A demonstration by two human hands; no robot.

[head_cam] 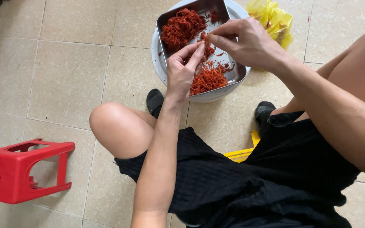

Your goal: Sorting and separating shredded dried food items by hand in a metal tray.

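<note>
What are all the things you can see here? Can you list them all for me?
metal tray: 1, silver, on the white basin, in front of the knees
red shreds: 2 heaps, dark red at the tray's far end, orange-red at its near end
white basin: 1, white, on the floor under the tray
plastic bag: 1, yellow, on the floor beside the basin
plastic stool: 1, red, tipped on its side on the tiled floor
yellow seat: 1, yellow, mostly hidden under the person
slippers: 2, black, by the basin
shorts: 1, black, on the lap
left hand: 1, over the tray, fingertips pinching a red shred
right hand: 1, over the tray, pinching the same shred
</note>
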